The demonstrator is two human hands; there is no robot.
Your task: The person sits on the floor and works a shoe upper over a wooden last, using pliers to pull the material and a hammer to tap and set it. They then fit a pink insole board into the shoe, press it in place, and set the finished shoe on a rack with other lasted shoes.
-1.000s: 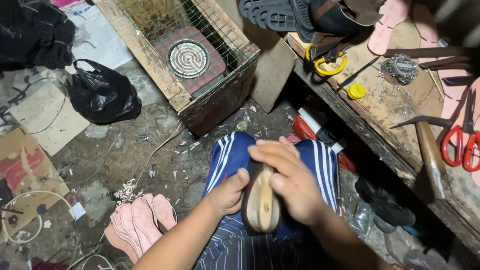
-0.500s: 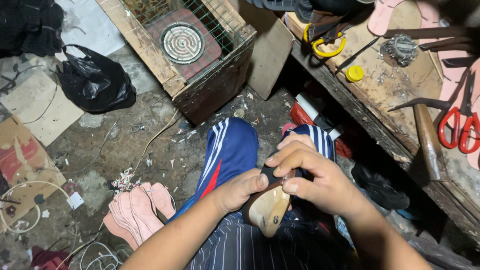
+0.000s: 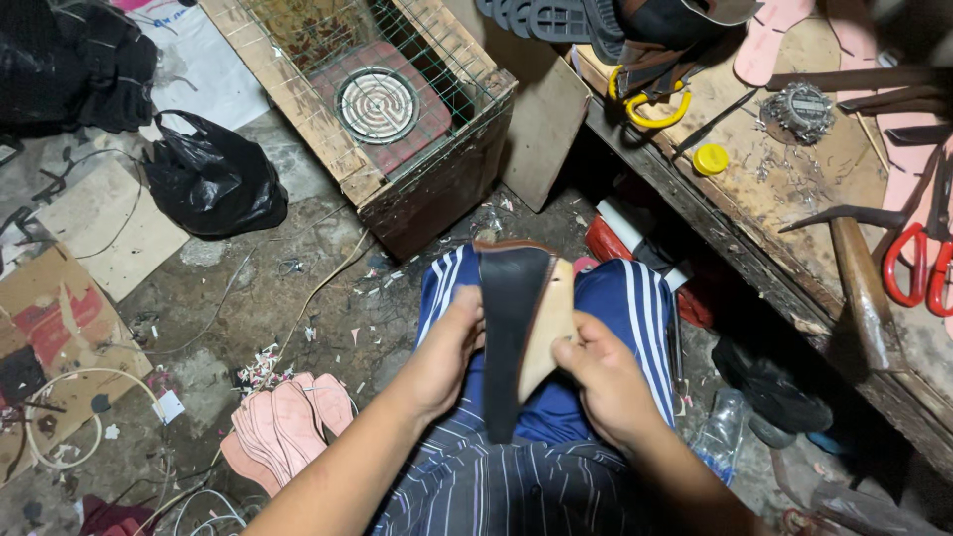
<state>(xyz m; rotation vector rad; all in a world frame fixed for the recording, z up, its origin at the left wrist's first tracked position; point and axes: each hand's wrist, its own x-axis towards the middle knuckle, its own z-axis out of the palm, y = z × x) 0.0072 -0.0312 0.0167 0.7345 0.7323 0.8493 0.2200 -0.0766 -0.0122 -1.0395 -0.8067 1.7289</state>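
I hold a shoe sole (image 3: 514, 318) over my lap, its dark outsole facing up and a tan insole edge showing on its right side. My left hand (image 3: 447, 352) grips the sole's left edge. The right edge is pinched by my right hand (image 3: 601, 382), thumb on the tan part. The sole's toe end points away from me, above my blue striped trousers (image 3: 615, 298).
A wooden workbench (image 3: 794, 199) at right carries red scissors (image 3: 913, 263), a hammer (image 3: 854, 268), a yellow cap (image 3: 710, 159) and sandals. A wire-mesh wooden crate (image 3: 397, 109) stands ahead. Pink insoles (image 3: 283, 427), a black bag (image 3: 213, 179) and cardboard lie on the floor.
The sole has been turned over and stretched out lengthwise: earlier its tan side faced up under my cupped hands, now the dark side faces up with one hand on each edge.
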